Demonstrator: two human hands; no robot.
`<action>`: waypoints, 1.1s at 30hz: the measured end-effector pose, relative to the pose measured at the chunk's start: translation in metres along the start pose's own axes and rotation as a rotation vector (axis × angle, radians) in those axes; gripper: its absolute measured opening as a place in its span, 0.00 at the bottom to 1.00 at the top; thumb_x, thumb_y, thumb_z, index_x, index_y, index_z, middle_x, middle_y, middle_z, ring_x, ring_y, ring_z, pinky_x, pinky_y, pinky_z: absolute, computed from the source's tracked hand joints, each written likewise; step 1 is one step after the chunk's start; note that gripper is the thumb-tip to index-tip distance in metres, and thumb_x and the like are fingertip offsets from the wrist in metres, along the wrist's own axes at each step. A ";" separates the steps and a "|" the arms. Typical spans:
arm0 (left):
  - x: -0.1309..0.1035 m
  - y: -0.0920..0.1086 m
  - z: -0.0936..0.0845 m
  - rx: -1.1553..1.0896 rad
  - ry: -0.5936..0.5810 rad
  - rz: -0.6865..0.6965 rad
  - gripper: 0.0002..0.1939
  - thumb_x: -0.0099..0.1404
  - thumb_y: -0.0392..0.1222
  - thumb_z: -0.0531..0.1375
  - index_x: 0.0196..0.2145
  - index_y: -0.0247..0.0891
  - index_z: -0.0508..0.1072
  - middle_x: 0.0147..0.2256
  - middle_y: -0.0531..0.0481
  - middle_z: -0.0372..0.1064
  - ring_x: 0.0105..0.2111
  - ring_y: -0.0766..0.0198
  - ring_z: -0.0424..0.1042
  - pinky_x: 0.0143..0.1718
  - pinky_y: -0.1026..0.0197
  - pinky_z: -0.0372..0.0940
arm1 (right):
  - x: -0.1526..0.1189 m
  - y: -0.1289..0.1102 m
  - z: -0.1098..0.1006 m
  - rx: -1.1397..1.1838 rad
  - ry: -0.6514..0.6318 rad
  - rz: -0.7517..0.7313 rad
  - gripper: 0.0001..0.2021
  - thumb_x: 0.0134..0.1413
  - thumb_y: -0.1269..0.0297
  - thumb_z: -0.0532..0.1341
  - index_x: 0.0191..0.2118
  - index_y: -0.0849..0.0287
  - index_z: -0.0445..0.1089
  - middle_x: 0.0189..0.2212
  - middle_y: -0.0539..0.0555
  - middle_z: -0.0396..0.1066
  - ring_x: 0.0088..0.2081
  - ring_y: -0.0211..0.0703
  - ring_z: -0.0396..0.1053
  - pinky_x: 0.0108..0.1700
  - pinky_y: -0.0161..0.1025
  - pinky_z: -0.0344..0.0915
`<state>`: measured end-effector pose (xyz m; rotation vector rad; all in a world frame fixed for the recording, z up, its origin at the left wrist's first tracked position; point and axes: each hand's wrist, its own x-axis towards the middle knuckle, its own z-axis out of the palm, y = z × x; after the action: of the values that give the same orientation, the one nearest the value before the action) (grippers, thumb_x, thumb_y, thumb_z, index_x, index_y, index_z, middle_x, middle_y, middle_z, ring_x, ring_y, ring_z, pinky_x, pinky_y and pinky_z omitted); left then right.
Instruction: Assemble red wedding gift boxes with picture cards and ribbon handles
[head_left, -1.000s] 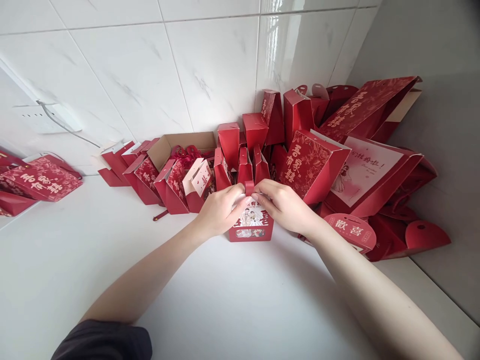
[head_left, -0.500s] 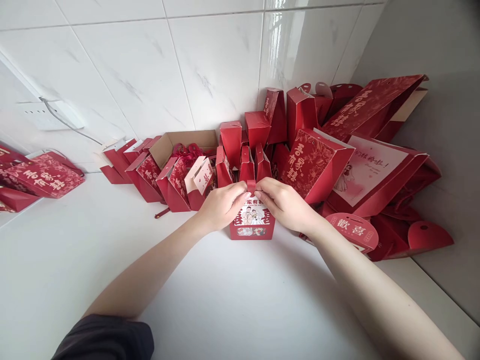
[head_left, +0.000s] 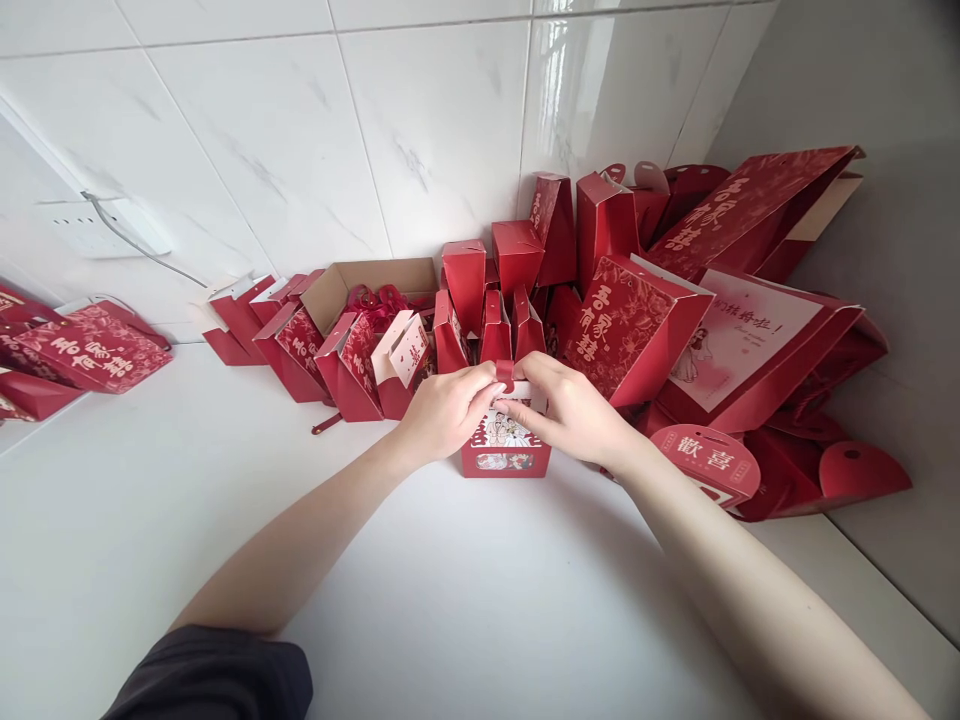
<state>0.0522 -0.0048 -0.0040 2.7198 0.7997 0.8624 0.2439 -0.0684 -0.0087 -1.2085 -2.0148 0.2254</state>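
A small red gift box [head_left: 504, 452] with a picture of a couple on its front stands upright on the white counter [head_left: 480, 600]. My left hand [head_left: 442, 410] and my right hand [head_left: 574, 410] meet over its top. Both pinch the box's top flaps around a small red tab [head_left: 505, 372] that sticks up between my fingers. My fingers hide most of the top of the box.
Behind the box, many folded red gift boxes [head_left: 480, 285] stand against the tiled wall. An open brown carton [head_left: 360, 285] holds red ribbons. Large red paper bags [head_left: 742, 330] pile up at the right corner. More red bags [head_left: 82, 350] lie at the far left.
My right hand's fingers have slid down over the front top edge of the box, covering more of its picture. The box has stayed where it was.
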 end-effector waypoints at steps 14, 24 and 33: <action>0.001 0.001 -0.004 -0.008 -0.042 0.000 0.12 0.75 0.42 0.49 0.42 0.38 0.71 0.35 0.51 0.75 0.31 0.64 0.72 0.33 0.62 0.61 | -0.001 0.005 -0.002 -0.070 -0.050 -0.054 0.09 0.70 0.60 0.49 0.38 0.57 0.59 0.36 0.55 0.63 0.36 0.45 0.64 0.39 0.42 0.63; 0.002 -0.003 -0.004 0.020 -0.040 0.090 0.13 0.76 0.43 0.47 0.37 0.37 0.68 0.29 0.53 0.68 0.26 0.66 0.66 0.28 0.63 0.58 | 0.000 0.004 -0.002 -0.082 -0.052 -0.039 0.09 0.70 0.64 0.48 0.36 0.57 0.60 0.33 0.54 0.63 0.34 0.44 0.63 0.38 0.42 0.63; 0.003 -0.006 -0.004 0.013 -0.070 0.101 0.12 0.76 0.42 0.46 0.39 0.38 0.67 0.31 0.53 0.68 0.27 0.66 0.67 0.29 0.62 0.58 | 0.001 0.001 -0.009 0.120 -0.102 0.018 0.12 0.71 0.61 0.48 0.35 0.56 0.61 0.33 0.53 0.63 0.34 0.42 0.63 0.38 0.40 0.62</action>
<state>0.0491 0.0020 -0.0011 2.8054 0.6622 0.7789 0.2509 -0.0692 -0.0026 -1.1604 -2.0467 0.4186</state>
